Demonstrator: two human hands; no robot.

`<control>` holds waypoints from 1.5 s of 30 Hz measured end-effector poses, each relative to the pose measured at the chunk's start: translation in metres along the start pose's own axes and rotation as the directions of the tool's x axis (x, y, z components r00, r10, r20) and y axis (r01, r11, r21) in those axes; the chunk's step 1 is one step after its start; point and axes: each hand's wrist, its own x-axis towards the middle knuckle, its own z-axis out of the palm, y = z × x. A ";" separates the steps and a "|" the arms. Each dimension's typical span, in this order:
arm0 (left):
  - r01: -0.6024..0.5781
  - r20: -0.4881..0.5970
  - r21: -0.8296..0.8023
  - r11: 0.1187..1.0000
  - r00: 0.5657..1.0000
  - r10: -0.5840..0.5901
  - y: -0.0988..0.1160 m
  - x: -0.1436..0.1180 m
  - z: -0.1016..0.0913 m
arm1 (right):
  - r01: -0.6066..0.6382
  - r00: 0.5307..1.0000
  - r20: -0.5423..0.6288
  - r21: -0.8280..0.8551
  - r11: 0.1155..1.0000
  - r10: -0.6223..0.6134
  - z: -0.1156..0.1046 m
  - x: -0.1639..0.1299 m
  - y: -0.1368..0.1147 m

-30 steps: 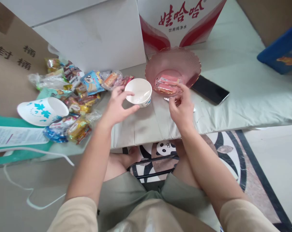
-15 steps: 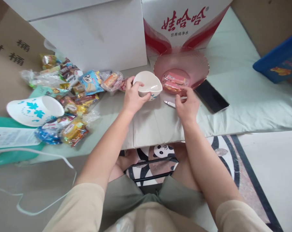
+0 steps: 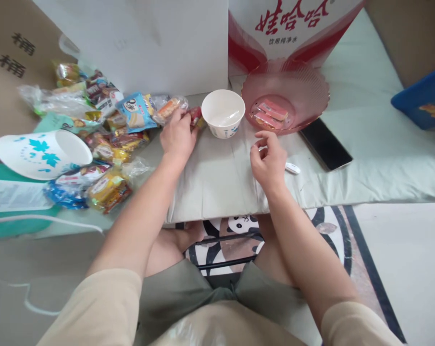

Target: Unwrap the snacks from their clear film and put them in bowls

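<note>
My left hand (image 3: pixel 179 136) is closed at a small red-wrapped snack (image 3: pixel 194 116), its fingertips partly hidden at the right end of the snack pile (image 3: pixel 132 113). Beside it, a white paper bowl (image 3: pixel 223 115) with blue leaf print stands upright on the pale green cloth, touched by neither hand. Over the cloth in front of the pink bowl, my right hand (image 3: pixel 268 158) hangs with loosely bent fingers and nothing visible in them. Just to its right lies a small white and silver object (image 3: pixel 292 168), perhaps a nail clipper. Pink packets (image 3: pixel 271 113) lie inside the ribbed pink bowl (image 3: pixel 307 93).
A black phone (image 3: pixel 326 144) lies right of the pink bowl. White cartons (image 3: pixel 138 43) stand behind. At left, another leaf-printed paper bowl (image 3: pixel 40 154) lies tipped over beside the snacks. A blue package (image 3: pixel 424 98) is at the right, and a white cable (image 3: pixel 40 218) crosses the lower left.
My left hand has let go of the white paper bowl, which now stands upright and rounder, and has moved left to the red-wrapped snack. My right hand has drawn back from the pink bowl.
</note>
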 end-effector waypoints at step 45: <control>0.038 0.114 -0.500 0.865 0.993 0.022 -0.024 -0.125 -0.015 | 0.344 0.828 0.516 -0.158 0.925 -0.220 0.026 -0.050 -0.024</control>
